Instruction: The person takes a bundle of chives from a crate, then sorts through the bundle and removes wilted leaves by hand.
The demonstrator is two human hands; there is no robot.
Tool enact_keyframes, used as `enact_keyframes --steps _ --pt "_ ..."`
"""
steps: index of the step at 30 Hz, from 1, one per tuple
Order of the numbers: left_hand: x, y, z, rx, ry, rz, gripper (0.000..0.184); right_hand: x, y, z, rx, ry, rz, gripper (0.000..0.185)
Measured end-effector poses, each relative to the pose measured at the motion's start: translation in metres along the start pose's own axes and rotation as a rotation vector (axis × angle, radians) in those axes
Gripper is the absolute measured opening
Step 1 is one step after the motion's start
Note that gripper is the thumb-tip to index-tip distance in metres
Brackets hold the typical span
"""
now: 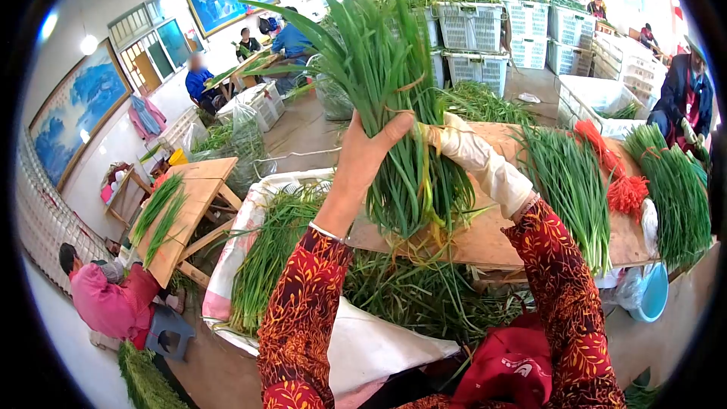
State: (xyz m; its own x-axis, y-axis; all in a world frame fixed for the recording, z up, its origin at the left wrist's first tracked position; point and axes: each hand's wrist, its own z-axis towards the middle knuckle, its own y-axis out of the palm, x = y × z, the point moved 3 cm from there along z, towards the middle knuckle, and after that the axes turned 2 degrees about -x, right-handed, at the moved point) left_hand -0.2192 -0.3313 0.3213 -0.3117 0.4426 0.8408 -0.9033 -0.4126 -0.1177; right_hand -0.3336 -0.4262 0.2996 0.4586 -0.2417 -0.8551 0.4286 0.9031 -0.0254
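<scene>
Up in front of the person, over the left end of the desk [500, 235], was a fat bunch of greens [386, 76], one end fanned up and leftward, the other hanging down with some scraggly yellow leaves. My worry: the lower strands splayed pretty loosely, so I'd guess a slack grip could've let a few slide out, and squeezing too hard might've bruised the leaves. Couldn't tell if a tie went all the way round.

The bare left hand [371, 153] was closed around the middle, thumb across the front. The right hand [473, 153], in a whitish glove, had its fingers against the bunch's right side, but they were partly hidden, so no clue how far they were closed.

Further out, a neat pile of greens [564, 189] lay on the desk to the right, beside some red ties [626, 195]. Loose greens [276, 257] filled a lined crate on the left, and a blue basin [651, 295] sat below the desk's right end.
</scene>
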Motion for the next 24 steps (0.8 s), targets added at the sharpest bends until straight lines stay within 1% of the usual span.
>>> enact_keyframes --steps 3,4,5,7,8,9,12,13,14,15,16,17,18,20,22,23,24 --pt "0.033 0.002 -0.003 -0.069 0.022 0.051 0.056 0.002 0.003 -0.003 -0.063 0.137 0.011 0.053" --pt "0.037 0.000 -0.001 -0.083 0.027 0.065 0.056 0.003 0.003 -0.003 -0.107 0.145 -0.005 0.052" --pt "0.037 -0.002 0.004 -0.142 0.019 0.067 0.052 0.003 0.002 -0.003 -0.150 0.151 -0.022 0.051" --pt "0.042 0.004 0.005 -0.236 0.026 -0.095 0.048 0.003 0.001 -0.005 -0.202 0.162 -0.068 0.049" --pt "0.043 0.008 0.004 -0.285 0.025 -0.178 0.047 0.002 0.000 -0.007 -0.181 0.148 -0.108 0.048" --pt "0.039 0.007 0.004 -0.276 -0.039 -0.211 0.043 -0.001 -0.001 -0.010 -0.141 0.126 -0.168 0.047" --pt "0.024 -0.008 0.008 -0.105 0.007 -0.278 0.038 -0.024 -0.003 -0.027 0.092 0.007 -0.345 0.044" --pt "0.025 -0.015 0.005 0.036 -0.052 -0.380 0.032 -0.033 -0.005 -0.036 0.196 -0.030 -0.384 0.043" --pt "0.026 -0.027 0.006 0.090 -0.017 -0.499 0.029 -0.042 -0.008 -0.046 0.305 -0.057 -0.396 0.042" --pt "0.026 -0.044 0.008 0.137 -0.028 -0.553 0.027 -0.045 -0.009 -0.058 0.393 -0.070 -0.352 0.041" --pt "0.037 -0.049 0.002 0.237 -0.045 -0.545 0.022 -0.042 -0.010 -0.069 0.463 -0.070 -0.294 0.041" --pt "0.040 -0.058 0.002 0.216 -0.025 -0.546 0.019 -0.032 -0.006 -0.079 0.508 -0.079 -0.207 0.045" --pt "0.044 -0.063 0.003 0.190 -0.004 -0.547 0.017 -0.026 0.006 -0.088 0.453 -0.103 -0.255 0.045" --pt "0.051 -0.058 -0.001 0.237 -0.052 -0.595 0.016 -0.015 0.038 -0.101 0.351 -0.155 -0.352 0.045" --pt "0.058 -0.053 -0.006 0.271 -0.090 -0.607 0.016 0.008 0.065 -0.097 0.349 -0.223 -0.686 0.044" --pt "0.061 -0.052 -0.008 0.285 -0.100 -0.595 0.017 0.011 0.073 -0.103 0.320 -0.264 -0.668 0.040" --pt "0.064 -0.051 -0.011 0.301 -0.108 -0.585 0.017 0.014 0.073 -0.105 0.322 -0.229 -0.612 0.034"
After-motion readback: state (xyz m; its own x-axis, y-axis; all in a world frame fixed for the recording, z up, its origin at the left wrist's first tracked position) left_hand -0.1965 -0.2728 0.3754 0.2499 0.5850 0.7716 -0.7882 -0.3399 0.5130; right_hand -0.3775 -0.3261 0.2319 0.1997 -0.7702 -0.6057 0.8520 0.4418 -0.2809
